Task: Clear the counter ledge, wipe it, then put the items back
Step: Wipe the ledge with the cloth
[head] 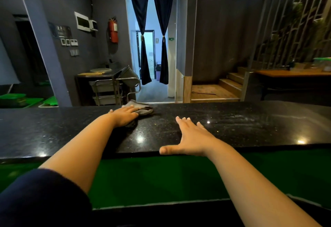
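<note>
The single head-worn camera looks forward and down across the black counter ledge point(232, 124) from close behind it, facing the curtained doorway point(152, 47) well beyond the ledge's far edge.

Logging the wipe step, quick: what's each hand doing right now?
Left hand: open, palm pressed flat on the crumpled grey cloth.
Right hand: open, holding nothing, flat on the black polished stone ledge.
</note>
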### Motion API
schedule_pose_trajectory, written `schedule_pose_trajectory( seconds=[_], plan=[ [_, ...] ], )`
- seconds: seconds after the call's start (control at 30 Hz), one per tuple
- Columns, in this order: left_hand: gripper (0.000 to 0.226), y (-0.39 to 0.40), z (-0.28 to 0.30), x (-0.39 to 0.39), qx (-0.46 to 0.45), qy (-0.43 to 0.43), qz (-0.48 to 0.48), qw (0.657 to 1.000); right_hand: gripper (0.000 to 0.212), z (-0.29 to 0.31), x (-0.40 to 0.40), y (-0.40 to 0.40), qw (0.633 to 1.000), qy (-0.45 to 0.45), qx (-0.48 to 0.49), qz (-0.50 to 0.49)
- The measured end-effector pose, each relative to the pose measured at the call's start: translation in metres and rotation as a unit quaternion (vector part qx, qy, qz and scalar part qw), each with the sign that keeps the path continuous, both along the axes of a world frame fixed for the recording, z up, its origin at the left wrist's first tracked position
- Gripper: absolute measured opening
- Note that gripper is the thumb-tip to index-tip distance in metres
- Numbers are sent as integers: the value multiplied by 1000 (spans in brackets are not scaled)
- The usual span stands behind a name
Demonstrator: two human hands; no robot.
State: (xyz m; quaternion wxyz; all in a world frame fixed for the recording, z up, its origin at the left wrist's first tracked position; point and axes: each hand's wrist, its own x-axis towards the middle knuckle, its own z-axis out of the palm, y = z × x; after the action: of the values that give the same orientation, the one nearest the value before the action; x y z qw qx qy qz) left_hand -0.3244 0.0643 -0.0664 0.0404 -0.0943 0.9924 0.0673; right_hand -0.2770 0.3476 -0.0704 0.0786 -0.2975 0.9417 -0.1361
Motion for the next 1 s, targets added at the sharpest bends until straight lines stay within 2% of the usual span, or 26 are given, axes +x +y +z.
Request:
schedule_pose_trajectory(
  seconds=[0.1,0.2,0.33,0.43,0.5,0.63,0.77,0.87,1.0],
  plan=[
    [53,-19,-1,-10,-6,-8,54,998,150,-6,0,-1,999,27,11,-13],
    [52,-8,1,-9,12,-12,43,999,150,-5,-1,-5,1000,25,0,-17],
    [50,42,3,27,22,4,-39,999,152,-3,3,-5,999,24,9,-21],
    [50,83,-5,70,-43,4,-130,991,151,-1,8,-6,999,32,10,-32],
    [50,86,-8,93,-67,6,-150,986,152,-1,9,-4,999,32,6,-42],
    [51,49,-3,110,2,9,-12,1000,153,-2,9,20,996,44,41,-65],
    [54,21,-1,88,1,0,88,996,153,-8,10,29,993,73,48,-73],
    [55,36,0,66,-1,3,95,995,153,-9,7,24,994,72,39,-76],
    [53,93,-3,65,4,9,0,1000,151,-10,8,23,993,79,33,-76]
  ],
)
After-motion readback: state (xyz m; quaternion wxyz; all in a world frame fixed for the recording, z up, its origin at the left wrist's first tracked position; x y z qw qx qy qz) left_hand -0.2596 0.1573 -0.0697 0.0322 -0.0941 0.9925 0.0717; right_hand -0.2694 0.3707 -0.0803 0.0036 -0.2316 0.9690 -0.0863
